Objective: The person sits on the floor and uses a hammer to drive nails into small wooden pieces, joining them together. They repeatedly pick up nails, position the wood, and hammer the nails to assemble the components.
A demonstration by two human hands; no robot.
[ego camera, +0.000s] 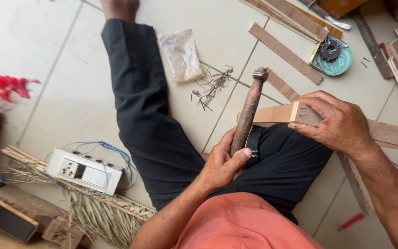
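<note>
We see the left hand [222, 161] wrapped tight around the lower end of a hammer [248, 110], thumb laid along its worn wooden handle; the rusty head points up and away from the fist. Just to the right of that grip, over the lap in dark trousers [162, 138], the right hand [335, 122] closes over the end of a wooden strip [277, 113], fingers curled down on its top face and pinning it against the thigh. The strip runs out sideways under the palm and past the wrist.

Beyond the hammer head, a little past both hands, a scatter of small nails [210, 87] lies on the tiled floor [70, 92], with a cloudy plastic bag [180, 55] just behind it. Farther out from the right hand, 1 loose wooden slat [284, 53] lies beside a round green disc [335, 57], and more boards crowd the far corner.

Well off to the left of the hammer grip sits a white switch box [86, 170] with blue wires, resting on a straw broom [97, 212]
</note>
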